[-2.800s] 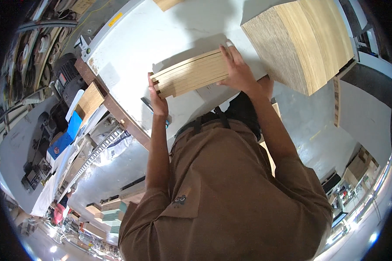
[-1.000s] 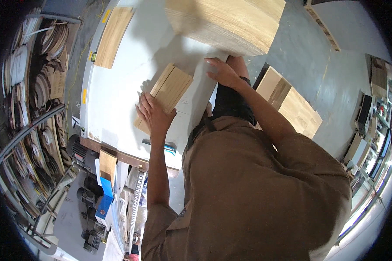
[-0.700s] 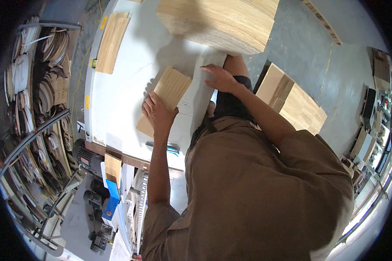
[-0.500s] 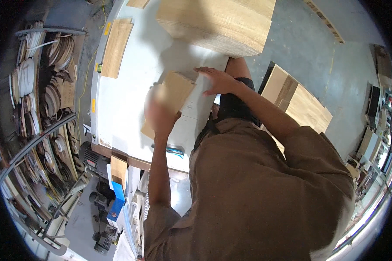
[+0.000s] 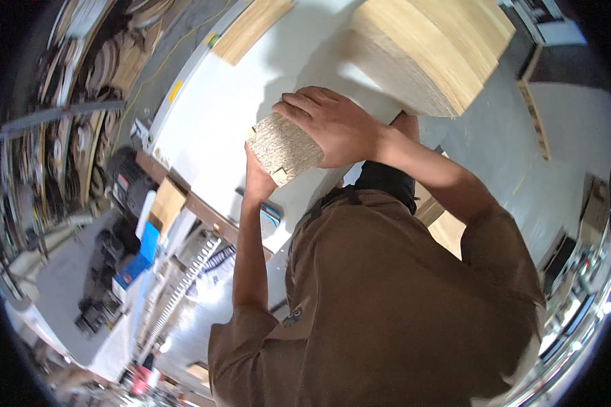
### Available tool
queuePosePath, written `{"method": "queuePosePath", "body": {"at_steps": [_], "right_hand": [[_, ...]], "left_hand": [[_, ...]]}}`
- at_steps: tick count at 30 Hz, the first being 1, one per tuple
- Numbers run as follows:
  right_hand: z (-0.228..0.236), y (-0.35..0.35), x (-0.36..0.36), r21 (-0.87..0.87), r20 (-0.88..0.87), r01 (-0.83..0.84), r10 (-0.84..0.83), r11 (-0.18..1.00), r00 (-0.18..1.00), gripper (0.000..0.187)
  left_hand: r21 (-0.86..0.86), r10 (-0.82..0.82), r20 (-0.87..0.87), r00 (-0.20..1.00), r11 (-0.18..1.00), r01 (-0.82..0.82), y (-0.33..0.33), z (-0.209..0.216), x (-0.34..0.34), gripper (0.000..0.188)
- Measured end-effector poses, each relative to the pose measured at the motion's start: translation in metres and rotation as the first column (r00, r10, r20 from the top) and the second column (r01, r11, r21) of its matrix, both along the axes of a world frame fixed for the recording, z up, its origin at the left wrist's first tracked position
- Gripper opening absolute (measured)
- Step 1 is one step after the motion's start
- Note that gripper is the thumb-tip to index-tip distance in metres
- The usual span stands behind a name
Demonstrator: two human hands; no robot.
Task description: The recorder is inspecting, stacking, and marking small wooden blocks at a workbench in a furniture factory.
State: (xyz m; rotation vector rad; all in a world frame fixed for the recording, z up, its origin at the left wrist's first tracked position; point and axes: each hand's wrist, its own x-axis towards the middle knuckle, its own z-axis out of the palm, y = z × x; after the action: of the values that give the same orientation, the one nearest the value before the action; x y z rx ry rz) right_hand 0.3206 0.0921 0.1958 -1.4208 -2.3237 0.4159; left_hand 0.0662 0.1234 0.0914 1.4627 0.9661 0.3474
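Note:
Between both hands is a block-like stack of small chipboard pieces [image 5: 284,150], held tilted over the white tabletop [image 5: 210,139] with its speckled cut edges facing up. My left hand [image 5: 256,176] grips it from the near left side; most of those fingers are hidden behind the stack. Across its far right side lies my right hand [image 5: 336,127], its fingers bent over the upper edge. A blue-and-black tool, perhaps a utility knife [image 5: 270,214], rests on the table just right of my left wrist.
A large stack of wood-look boards [image 5: 421,47] stands at the far right of the table. One loose wood-look strip [image 5: 254,28] lies along the far left edge. Left of the table are a motor [image 5: 130,178] and racks of edging coils [image 5: 88,74]. More boards [image 5: 448,234] are low on the right.
My right hand has come left onto the chipboard stack. The stack has been turned so its cut edges face up. The whole view has swung round.

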Motion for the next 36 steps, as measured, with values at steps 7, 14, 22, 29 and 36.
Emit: {"method": "queuePosePath", "body": {"at_steps": [7,14,22,29,36], "right_hand": [[0.001,0.006,-0.041,-0.054,0.195,0.029,-0.018,0.998,0.981,0.099],[0.018,0.005,-0.058,-0.122,0.21,-0.067,0.092,0.99,0.973,0.142],[-0.009,0.006,-0.07,-0.02,0.156,-0.011,0.013,1.0,0.988,0.128],[-0.014,0.008,-0.069,0.003,0.115,-0.017,0.017,1.0,0.993,0.125],[-0.016,0.009,-0.069,0.04,0.119,-0.022,0.017,0.999,0.993,0.122]], "left_hand": [[-0.102,0.222,0.237,0.946,0.974,-0.203,-0.002,-0.062,-0.021,0.073],[0.252,0.185,0.1,0.978,0.946,-0.205,-0.004,-0.057,-0.024,0.115],[0.311,0.188,0.02,0.982,0.932,-0.185,-0.007,-0.057,-0.031,0.12],[0.49,0.579,-0.667,0.468,0.815,-0.31,-0.091,-0.077,-0.098,0.098],[0.36,0.504,-0.78,0.372,0.847,-0.392,-0.154,-0.103,-0.104,0.086]]}}
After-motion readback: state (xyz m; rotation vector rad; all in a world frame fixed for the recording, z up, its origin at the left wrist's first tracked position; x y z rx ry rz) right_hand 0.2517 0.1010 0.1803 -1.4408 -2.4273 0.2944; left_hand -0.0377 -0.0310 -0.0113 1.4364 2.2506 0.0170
